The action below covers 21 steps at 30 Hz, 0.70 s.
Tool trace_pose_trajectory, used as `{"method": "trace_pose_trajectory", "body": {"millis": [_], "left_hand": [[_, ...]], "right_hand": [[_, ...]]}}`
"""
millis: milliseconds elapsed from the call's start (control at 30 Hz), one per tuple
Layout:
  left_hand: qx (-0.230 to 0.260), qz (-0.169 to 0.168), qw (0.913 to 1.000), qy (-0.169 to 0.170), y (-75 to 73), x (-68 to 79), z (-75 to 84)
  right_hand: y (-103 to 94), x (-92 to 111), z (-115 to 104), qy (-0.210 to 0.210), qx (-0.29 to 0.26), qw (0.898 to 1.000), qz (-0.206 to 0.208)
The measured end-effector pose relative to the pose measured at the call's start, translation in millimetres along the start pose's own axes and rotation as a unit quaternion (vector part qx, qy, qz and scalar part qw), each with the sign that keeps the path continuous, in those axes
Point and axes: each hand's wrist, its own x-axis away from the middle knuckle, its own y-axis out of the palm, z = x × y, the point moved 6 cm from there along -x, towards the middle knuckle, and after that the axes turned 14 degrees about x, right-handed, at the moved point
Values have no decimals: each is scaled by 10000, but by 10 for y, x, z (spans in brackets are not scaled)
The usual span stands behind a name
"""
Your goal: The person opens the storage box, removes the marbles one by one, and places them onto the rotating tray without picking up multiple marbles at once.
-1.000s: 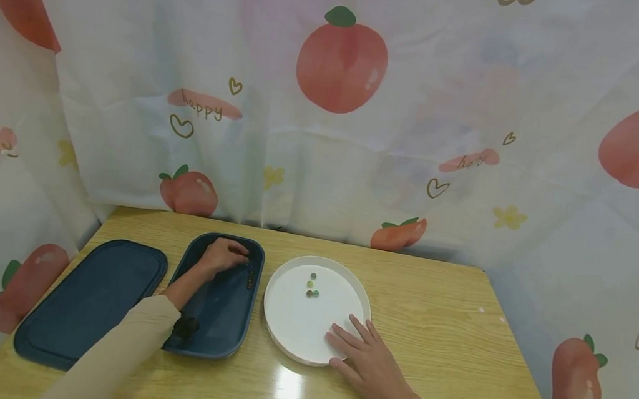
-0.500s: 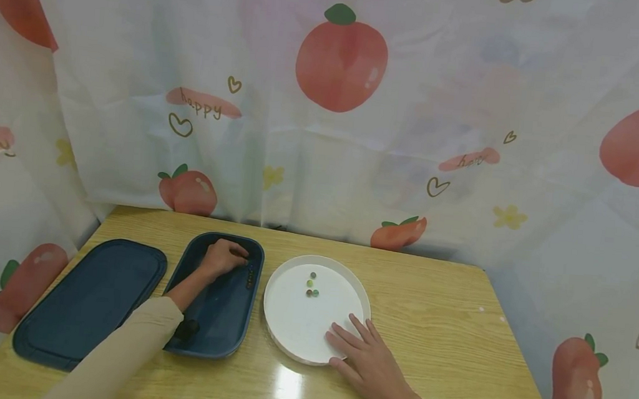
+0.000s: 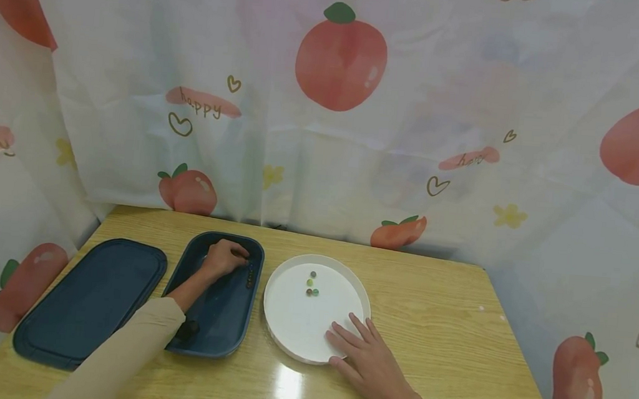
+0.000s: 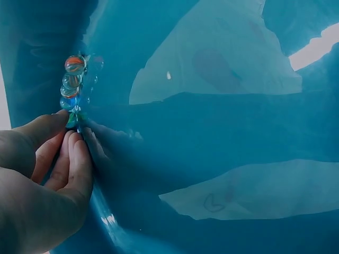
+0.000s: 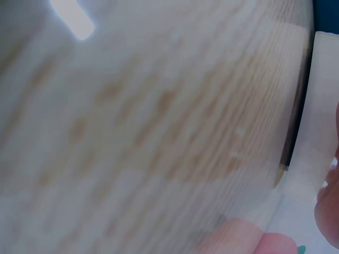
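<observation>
My left hand (image 3: 223,259) reaches into the dark blue tray (image 3: 212,341) at its far right corner. In the left wrist view its thumb and fingertips pinch a green marble (image 4: 71,120), partly hidden by the fingers. Beyond it, several glass marbles (image 4: 73,81) with orange and blue swirls lie in a row against the tray wall. The right hand (image 3: 366,360) rests with spread, straight fingers over the near right rim of a round white plate (image 3: 292,329). Several small marbles (image 3: 310,283), greenish, yellow and brown, lie on that plate.
A flat dark blue lid (image 3: 92,300) lies left of the tray. Something small and black (image 3: 188,329) is by the left forearm, over the tray's near end. A printed curtain (image 3: 329,150) hangs behind the wooden table (image 3: 429,308).
</observation>
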Motion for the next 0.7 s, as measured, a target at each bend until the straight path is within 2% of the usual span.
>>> {"method": "trace_pose_trajectory", "body": {"millis": [367, 700], "left_hand": [[-43, 29, 10000, 44, 3, -19, 3], [-145, 4, 9996, 240, 16, -12, 28]], "right_hand": [[-7, -11, -4, -17, 4, 10000, 16], [0, -10, -5, -2, -2, 10000, -41]]}}
